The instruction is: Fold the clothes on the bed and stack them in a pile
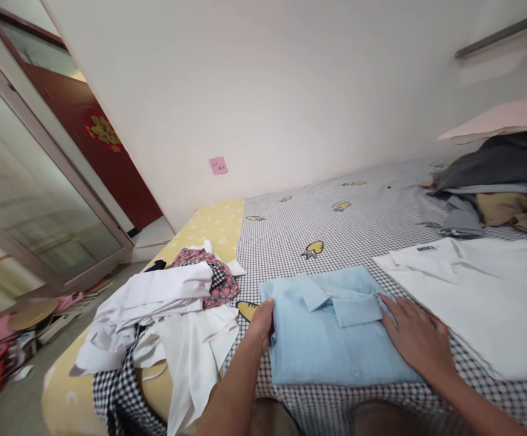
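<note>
A light blue collared shirt (317, 351) lies folded into a rectangle on the checked sheet in front of me, its collar at the far side. My left hand (259, 324) grips its left edge, thumb on the upper side, the other fingers mostly hidden. On the right edge rests my right hand (417, 336), open, with its fingers stretched out over the fabric. A white shirt (494, 290) with a dark neck label lies flat just right of that hand.
Left of me is a loose heap of white clothes (163, 290), with a pink patterned garment (220, 275) and a checked cloth (127, 381). A stack of dark and tan clothes (503, 169) stands at the far right. The bed's yellow edge (63, 387) drops to the floor at left.
</note>
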Demonstrator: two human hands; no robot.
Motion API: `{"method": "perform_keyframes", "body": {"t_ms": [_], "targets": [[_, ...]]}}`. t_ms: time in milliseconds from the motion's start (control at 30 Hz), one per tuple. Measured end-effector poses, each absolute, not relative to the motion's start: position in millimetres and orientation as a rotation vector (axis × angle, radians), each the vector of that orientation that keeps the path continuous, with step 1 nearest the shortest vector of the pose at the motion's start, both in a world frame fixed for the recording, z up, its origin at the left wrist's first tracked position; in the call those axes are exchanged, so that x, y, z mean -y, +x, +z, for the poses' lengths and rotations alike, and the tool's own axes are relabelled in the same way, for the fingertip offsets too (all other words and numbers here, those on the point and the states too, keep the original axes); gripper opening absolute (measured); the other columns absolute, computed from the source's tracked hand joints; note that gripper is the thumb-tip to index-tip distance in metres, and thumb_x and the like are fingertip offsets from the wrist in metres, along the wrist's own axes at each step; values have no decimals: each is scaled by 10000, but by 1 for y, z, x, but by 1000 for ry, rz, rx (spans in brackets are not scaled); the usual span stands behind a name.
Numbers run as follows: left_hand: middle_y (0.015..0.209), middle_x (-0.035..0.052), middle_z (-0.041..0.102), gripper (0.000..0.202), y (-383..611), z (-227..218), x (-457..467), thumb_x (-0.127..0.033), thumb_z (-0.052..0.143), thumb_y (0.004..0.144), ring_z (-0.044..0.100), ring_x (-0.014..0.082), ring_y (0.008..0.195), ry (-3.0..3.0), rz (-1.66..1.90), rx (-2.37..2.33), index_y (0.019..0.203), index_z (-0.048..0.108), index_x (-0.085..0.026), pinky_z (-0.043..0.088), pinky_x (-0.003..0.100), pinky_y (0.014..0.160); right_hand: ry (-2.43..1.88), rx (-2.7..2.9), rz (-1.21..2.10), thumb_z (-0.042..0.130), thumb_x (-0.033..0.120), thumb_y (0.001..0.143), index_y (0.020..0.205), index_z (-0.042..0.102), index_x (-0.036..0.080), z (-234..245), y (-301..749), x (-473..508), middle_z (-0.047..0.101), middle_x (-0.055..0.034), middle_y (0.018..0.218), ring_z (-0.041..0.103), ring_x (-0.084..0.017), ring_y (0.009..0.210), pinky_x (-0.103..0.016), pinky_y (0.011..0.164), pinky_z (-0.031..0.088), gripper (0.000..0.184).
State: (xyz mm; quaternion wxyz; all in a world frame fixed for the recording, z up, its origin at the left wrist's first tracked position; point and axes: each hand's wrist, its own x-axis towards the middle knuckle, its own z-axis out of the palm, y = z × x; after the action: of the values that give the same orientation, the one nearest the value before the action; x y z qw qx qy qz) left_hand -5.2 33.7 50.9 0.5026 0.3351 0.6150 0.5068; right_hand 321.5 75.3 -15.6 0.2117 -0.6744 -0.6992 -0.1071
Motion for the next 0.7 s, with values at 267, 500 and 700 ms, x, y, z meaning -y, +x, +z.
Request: {"method": "perform_keyframes", "body": {"t_ms": [267,500,700], "targets": [[1057,151,786,593,6,58,-27,-571,816,670,711,309,1068,770,1126,-1250,1087,712,-163,550,435,979,-1887,1954,-286,291,404,973,1353,617,228,-16,322,-76,658,-132,1345,572,-305,1265,-521,1033,414,530],[1097,147,772,500,9,35,-31,-491,804,691,672,301,1150,807,1297,-1319,1050,707,-158,486,449,1078,-1925,1948,-251,339,361,986,1374,597,239,-7,316,-72,640,-112,1380,540,-273,1312,-498,1076,381,481],[1160,136,756,453,4,31,-30,-452,760,746,632,285,1230,845,1346,-1469,1101,698,-176,446,447,1122,-1971,1860,83,386,415,971,1392,586,289,4,318,-76,574,-74,1473,461,-281,1399,-547,1136,323,482]]}}
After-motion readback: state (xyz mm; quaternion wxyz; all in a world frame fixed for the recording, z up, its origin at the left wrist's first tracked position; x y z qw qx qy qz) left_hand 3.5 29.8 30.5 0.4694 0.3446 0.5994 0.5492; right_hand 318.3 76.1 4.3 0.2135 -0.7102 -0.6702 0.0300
